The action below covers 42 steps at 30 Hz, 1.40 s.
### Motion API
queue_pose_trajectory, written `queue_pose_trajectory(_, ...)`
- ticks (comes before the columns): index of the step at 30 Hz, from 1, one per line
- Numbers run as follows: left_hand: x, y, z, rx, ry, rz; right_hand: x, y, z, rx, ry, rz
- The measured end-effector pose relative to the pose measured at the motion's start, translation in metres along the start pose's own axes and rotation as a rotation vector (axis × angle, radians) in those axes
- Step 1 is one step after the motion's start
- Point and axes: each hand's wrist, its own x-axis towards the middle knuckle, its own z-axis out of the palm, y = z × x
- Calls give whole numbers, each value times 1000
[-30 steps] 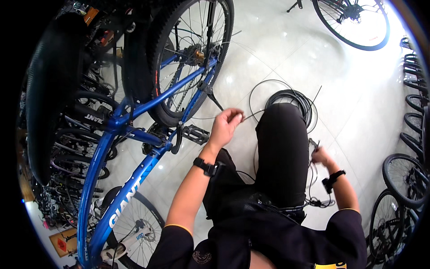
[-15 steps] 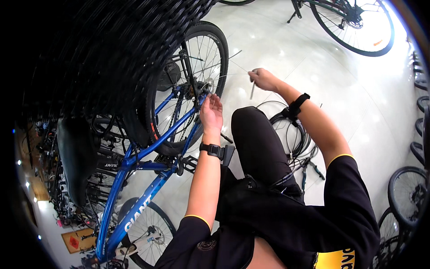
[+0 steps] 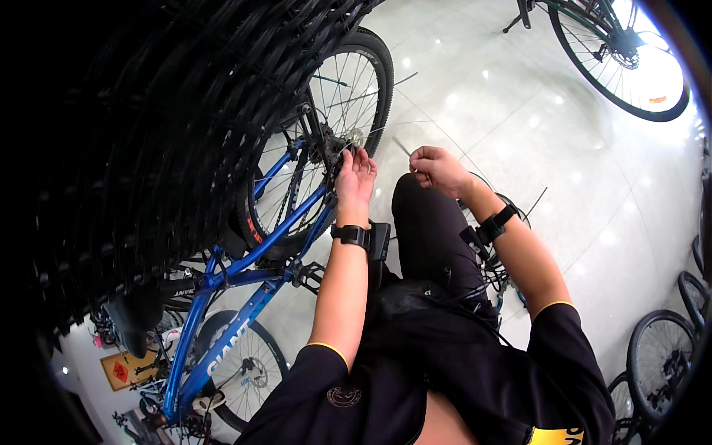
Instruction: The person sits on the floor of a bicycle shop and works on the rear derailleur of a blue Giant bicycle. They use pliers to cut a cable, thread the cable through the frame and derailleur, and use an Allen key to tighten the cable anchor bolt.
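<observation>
A blue bicycle [image 3: 277, 233] is tilted in front of me on the left. My left hand [image 3: 357, 179] is palm up at its wheel hub [image 3: 337, 142], fingers curled with the tips close to the disc; whatever they pinch is hidden. A thin wire [image 3: 410, 122] sticks out from the hub area to the right. My right hand [image 3: 439, 169] is closed around a thin grey metal rod [image 3: 401, 146], its free end pointing up and left. This hand is above my knee, apart from the wheel.
A black woven basket [image 3: 170, 96] covers the upper left. Coiled black cables [image 3: 512, 211] lie on the pale tiled floor [image 3: 593, 222] beside my right leg. Another bicycle's wheel [image 3: 619, 63] stands at the upper right. Several wheels [image 3: 662, 365] line the right side.
My right hand has moved down and nearer to my knee, and the rod now points up instead of down. My left hand stays by the hub. The view has shifted slightly.
</observation>
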Motion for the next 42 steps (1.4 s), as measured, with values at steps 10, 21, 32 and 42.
queue_pose_trajectory(10,-3,5,-5,41,-68,-55,59,22,16,-269,218,-263)
queue_pose_trajectory(21,0,3,2,-7,-79,-104,149,29,-24,-1054,607,-412)
queue_pose_trajectory(32,-7,-2,6,-9,15,-36,86,-23,-42,-859,655,-477)
queue_pose_trajectory(42,-4,2,2,-22,-18,-45,50,-23,-66,-1266,707,-376)
